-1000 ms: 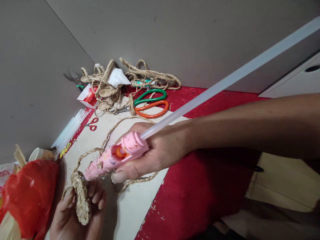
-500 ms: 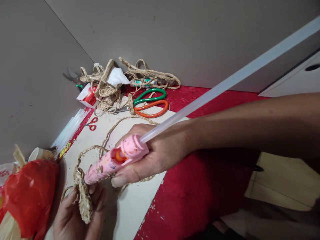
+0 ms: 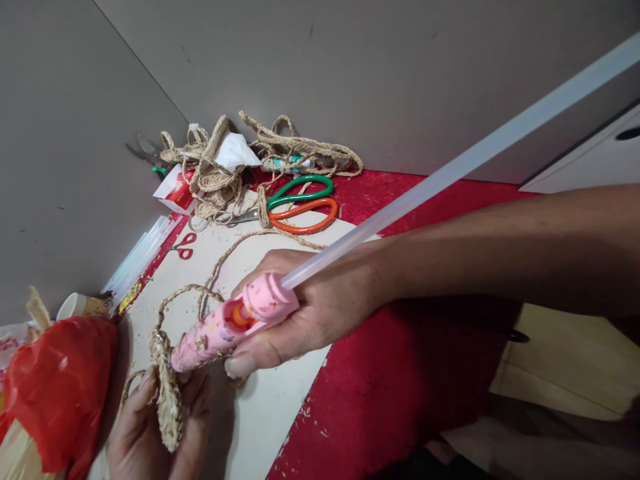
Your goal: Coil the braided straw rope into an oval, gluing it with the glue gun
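Observation:
My right hand (image 3: 305, 307) is wrapped round a pink hot glue gun (image 3: 230, 327), its surface speckled with bits of fibre. A long translucent glue stick (image 3: 450, 163) runs out of its back toward the upper right. Between the fingers and thumb of my left hand (image 3: 155, 427), a small piece of braided straw cord (image 3: 169, 407) is pinched upright. The gun's tip is close against the upper part of this piece; whether it touches I cannot tell. From the piece, a thin braided cord (image 3: 225, 260) loops across the white board.
Behind lie large scissors (image 3: 305, 217) with green and orange handles, small red scissors (image 3: 185, 247) and a braided cord heap (image 3: 215, 180). Spare glue sticks (image 3: 140, 253), a paper cup (image 3: 80, 307) and a red plastic bag (image 3: 63, 393) line the left. A white board (image 3: 265, 413) covers the red cloth (image 3: 380, 400).
The glue gun and both hands have shifted very slightly right and down. The braided piece has turned a little in my left fingers. Both grips stay the same.

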`<act>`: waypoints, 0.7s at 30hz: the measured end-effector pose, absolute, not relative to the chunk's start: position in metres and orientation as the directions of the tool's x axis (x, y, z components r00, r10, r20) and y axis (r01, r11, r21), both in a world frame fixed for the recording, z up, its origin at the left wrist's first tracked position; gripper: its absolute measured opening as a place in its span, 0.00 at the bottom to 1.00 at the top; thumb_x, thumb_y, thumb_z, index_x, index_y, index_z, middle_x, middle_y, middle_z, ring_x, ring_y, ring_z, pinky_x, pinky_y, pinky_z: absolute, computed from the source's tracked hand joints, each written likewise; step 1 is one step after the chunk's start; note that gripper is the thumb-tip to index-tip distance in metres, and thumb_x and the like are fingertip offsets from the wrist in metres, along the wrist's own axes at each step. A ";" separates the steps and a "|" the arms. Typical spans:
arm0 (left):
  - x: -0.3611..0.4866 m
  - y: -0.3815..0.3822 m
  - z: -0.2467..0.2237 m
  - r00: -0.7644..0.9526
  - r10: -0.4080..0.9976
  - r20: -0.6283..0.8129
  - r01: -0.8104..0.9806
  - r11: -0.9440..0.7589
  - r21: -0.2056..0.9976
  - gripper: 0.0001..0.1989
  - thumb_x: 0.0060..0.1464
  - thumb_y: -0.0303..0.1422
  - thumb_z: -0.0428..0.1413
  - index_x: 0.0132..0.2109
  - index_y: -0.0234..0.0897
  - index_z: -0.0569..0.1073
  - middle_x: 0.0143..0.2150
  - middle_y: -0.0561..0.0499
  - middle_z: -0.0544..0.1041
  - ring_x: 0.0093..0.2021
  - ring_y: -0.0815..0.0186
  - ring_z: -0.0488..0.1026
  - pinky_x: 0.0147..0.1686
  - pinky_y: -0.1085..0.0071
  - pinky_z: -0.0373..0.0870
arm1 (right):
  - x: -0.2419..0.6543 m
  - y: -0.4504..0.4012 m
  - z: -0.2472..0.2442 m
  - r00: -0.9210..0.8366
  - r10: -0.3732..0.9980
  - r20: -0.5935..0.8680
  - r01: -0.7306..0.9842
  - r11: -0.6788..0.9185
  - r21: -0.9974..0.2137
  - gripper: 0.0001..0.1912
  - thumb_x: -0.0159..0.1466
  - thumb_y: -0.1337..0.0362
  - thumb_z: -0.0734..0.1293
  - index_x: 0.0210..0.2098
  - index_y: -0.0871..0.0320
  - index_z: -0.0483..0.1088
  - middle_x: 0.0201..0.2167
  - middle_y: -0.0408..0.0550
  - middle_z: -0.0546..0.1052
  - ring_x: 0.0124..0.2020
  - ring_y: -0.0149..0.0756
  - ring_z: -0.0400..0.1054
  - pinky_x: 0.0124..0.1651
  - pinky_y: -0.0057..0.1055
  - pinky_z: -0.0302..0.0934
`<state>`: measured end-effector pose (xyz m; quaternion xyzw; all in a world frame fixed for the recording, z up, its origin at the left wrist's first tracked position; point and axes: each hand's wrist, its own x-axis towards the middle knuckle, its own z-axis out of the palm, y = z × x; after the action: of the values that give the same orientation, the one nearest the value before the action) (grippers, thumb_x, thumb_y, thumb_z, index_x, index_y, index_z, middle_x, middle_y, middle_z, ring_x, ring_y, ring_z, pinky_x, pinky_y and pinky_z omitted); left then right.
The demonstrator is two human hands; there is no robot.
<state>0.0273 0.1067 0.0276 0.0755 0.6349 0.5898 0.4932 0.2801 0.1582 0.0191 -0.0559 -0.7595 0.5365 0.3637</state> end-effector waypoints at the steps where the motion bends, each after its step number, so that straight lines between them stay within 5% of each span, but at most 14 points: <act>1: 0.029 0.107 0.028 -0.516 0.666 -0.539 -0.488 0.288 0.824 0.14 0.31 0.27 0.57 0.30 0.44 0.80 0.26 0.50 0.83 0.23 0.57 0.80 0.25 0.63 0.78 | 0.280 0.158 0.019 -0.734 0.472 0.488 -0.298 0.422 -0.856 0.07 0.67 0.69 0.64 0.41 0.68 0.73 0.37 0.42 0.74 0.31 0.17 0.64 0.35 0.09 0.57; 8: 0.036 0.109 0.031 -0.558 0.622 -0.550 -0.479 0.300 0.825 0.14 0.35 0.30 0.55 0.32 0.43 0.80 0.26 0.50 0.82 0.23 0.60 0.79 0.23 0.67 0.78 | 0.281 0.158 0.018 -0.740 0.504 0.445 -0.158 0.513 -0.844 0.10 0.66 0.64 0.67 0.32 0.65 0.72 0.32 0.41 0.75 0.27 0.19 0.64 0.32 0.13 0.57; 12: 0.034 0.109 0.034 -0.626 0.623 -0.468 -0.391 0.268 0.880 0.11 0.39 0.34 0.55 0.31 0.39 0.80 0.27 0.46 0.81 0.27 0.60 0.79 0.25 0.69 0.78 | 0.281 0.155 0.011 -0.803 0.411 0.432 -0.125 0.592 -0.796 0.09 0.64 0.64 0.69 0.29 0.63 0.70 0.23 0.37 0.72 0.24 0.20 0.62 0.29 0.18 0.55; 17: 0.026 0.104 0.037 -0.567 0.803 -0.186 -0.217 0.072 0.974 0.11 0.44 0.36 0.60 0.36 0.38 0.79 0.33 0.50 0.80 0.35 0.62 0.77 0.38 0.67 0.78 | 0.271 0.150 0.004 -0.923 0.301 0.239 0.121 0.819 -0.561 0.07 0.57 0.64 0.72 0.30 0.59 0.70 0.28 0.42 0.76 0.27 0.30 0.64 0.29 0.30 0.51; 21: 0.017 0.100 0.038 -0.480 0.873 0.080 0.023 -0.079 0.997 0.07 0.47 0.36 0.61 0.35 0.41 0.78 0.34 0.54 0.78 0.35 0.66 0.74 0.38 0.73 0.75 | 0.262 0.147 0.004 -0.949 0.281 0.141 0.193 0.875 -0.445 0.12 0.58 0.60 0.71 0.38 0.60 0.71 0.33 0.48 0.77 0.31 0.36 0.68 0.30 0.33 0.52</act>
<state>0.0174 0.1002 0.0379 0.3809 0.5882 0.6278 0.3386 0.2622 0.1469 0.0038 -0.1232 -0.9629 0.2179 0.1012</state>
